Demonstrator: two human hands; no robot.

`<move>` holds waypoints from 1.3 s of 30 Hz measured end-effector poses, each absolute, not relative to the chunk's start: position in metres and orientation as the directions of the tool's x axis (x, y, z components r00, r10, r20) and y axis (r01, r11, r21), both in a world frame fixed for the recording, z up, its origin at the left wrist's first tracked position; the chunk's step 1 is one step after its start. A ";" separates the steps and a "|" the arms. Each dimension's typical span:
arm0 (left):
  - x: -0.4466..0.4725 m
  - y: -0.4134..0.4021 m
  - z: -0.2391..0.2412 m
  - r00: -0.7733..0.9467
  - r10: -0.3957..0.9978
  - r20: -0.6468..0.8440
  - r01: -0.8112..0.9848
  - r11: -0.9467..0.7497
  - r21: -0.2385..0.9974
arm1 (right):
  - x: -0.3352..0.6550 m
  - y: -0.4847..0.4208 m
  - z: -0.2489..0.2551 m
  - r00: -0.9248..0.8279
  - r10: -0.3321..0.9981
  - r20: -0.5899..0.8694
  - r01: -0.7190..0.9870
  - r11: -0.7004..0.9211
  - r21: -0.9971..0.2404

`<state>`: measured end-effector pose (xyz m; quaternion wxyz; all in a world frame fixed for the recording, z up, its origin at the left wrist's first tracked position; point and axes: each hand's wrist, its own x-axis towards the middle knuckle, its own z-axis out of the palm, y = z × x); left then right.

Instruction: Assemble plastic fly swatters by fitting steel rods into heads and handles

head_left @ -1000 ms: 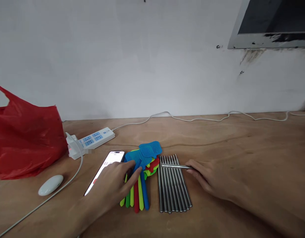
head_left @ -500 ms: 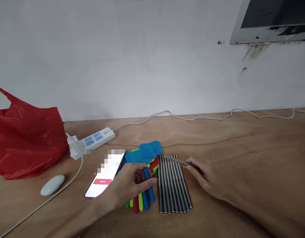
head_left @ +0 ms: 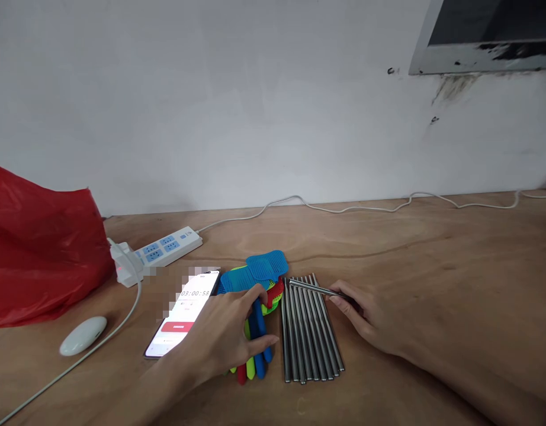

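Note:
My left hand point(head_left: 231, 331) is over a row of coloured plastic handles, thumb and fingers apart. Under it lie a blue handle point(head_left: 259, 365), a yellow-green handle point(head_left: 250, 368) and a red handle point(head_left: 241, 374), partly hidden by my fingers. Beyond them is a pile of perforated plastic pads that look like fly swatter heads, with a blue head point(head_left: 267, 265) on top and a red head point(head_left: 275, 291) lower down. My right hand point(head_left: 357, 310) pinches a thin metal rod point(head_left: 312, 287), whose far end points left above several similar metal rods point(head_left: 309, 337) lying side by side.
A lit phone point(head_left: 184, 313) lies left of my left hand. Farther left are a white rounded object point(head_left: 83, 336), a white power strip point(head_left: 169, 251) and a red plastic bag point(head_left: 46, 248). A white cable point(head_left: 344, 209) runs along the wall on the wooden table point(head_left: 455, 254).
My left hand has let go of the raised blue handle, which now lies lower among the others; thumb and fingers have spread. The right hand still holds its rod. The view shifted slightly.

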<state>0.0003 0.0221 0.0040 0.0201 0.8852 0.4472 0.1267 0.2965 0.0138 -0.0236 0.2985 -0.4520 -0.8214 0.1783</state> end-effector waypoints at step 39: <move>-0.008 0.018 0.008 0.632 0.636 0.443 0.662 -0.740 0.119 | 0.298 0.011 -0.022 -0.521 0.789 0.324 0.582 0.607 -0.541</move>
